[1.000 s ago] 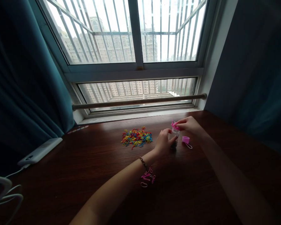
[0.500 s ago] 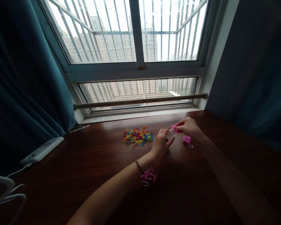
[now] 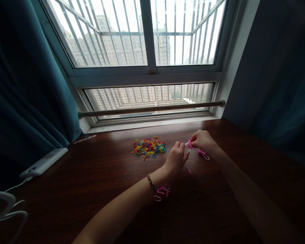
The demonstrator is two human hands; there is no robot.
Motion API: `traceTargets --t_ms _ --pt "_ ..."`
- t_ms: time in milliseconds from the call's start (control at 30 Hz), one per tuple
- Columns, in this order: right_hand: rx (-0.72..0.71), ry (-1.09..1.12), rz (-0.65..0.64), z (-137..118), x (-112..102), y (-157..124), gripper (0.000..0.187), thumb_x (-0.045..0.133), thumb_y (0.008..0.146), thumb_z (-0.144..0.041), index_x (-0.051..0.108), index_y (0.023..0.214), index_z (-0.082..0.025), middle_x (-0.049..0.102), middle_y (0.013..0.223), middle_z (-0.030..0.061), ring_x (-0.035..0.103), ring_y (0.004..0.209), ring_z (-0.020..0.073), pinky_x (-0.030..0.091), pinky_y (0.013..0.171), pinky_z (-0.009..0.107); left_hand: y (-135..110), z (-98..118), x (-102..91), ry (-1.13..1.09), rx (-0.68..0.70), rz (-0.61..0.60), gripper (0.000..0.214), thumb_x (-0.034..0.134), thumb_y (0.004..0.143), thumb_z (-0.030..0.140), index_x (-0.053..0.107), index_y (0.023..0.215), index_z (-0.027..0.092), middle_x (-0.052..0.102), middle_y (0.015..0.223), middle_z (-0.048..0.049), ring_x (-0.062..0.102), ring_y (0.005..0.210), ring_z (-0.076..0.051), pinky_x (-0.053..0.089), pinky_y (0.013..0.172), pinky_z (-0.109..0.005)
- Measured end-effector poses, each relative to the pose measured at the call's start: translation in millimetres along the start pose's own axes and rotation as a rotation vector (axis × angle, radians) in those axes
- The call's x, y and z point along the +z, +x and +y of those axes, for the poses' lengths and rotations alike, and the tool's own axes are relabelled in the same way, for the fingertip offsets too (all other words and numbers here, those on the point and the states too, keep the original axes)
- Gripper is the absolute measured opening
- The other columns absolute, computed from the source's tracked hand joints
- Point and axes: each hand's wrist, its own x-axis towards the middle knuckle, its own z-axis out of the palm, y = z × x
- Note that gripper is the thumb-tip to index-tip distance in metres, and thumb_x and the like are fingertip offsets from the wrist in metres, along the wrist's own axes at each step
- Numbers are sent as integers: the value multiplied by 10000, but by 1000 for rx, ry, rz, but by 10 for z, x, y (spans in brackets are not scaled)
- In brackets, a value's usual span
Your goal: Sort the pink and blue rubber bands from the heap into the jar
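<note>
My left hand is closed around a small clear bottle, which tilts toward the right. At the bottle's mouth is a bunch of pink rubber bands. My right hand pinches these bands between thumb and fingers. Just below that hand lies a pink cap with a white loop, partly covered by it. More pink and white bands are scattered beside my left wrist, some hidden behind the forearm. One small pink piece rests alone on the table.
A pile of multicoloured rubber bands is left of my hands on the brown wooden table. Further left are a white power bank with a cable and a blue curtain. A window with a rail stands behind.
My right hand has come down slightly over the bottle's mouth, now covering part of the cap. A small pink piece now shows on the table below the hands.
</note>
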Motion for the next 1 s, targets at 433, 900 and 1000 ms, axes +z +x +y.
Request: traceTargets --t_ms 433,900,1000 --pt "-77 -231 102 -70 -54 -36 108 597 629 -153 684 691 -170 668 724 59 587 690 158 370 581 207 28 85 12 -17 -54 43 167 524 773 284 407 830 179 426 870 -34 490 712 -151 439 636 -275" --pt "-131 -338 60 -29 -192 -29 131 557 669 -147 661 747 -136 647 679 70 550 602 125 339 518 195 138 149 255 -307 -80 123 339 520 777 262 413 1086 175 444 908 -37 487 791 -149 444 721 -289" --pt "-198 -268 -3 -7 -209 -21 133 533 691 -154 660 670 -126 640 644 68 539 585 112 339 521 188 117 167 248 -310 -36 90 512 480 802 234 270 1269 223 432 955 -45 507 812 -147 449 751 -300"
